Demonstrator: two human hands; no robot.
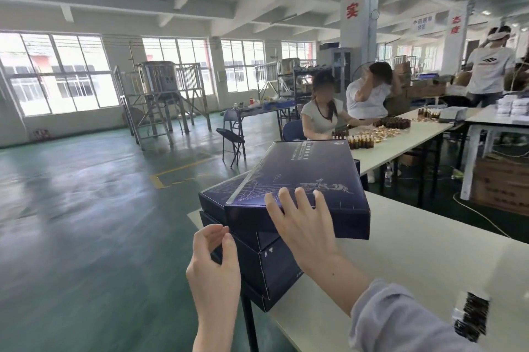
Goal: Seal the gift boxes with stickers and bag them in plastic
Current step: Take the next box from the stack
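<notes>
Several dark-blue cardboard gift boxes stack at the white table's near left corner. The right hand, fingers spread, apparently steadies the skewed top box. The left hand curls loosely beside it, empty.

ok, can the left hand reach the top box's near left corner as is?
Likely yes: the left hand sits right beside that corner of the top box with nothing between them. The right hand rests further right on the front edge.
</notes>
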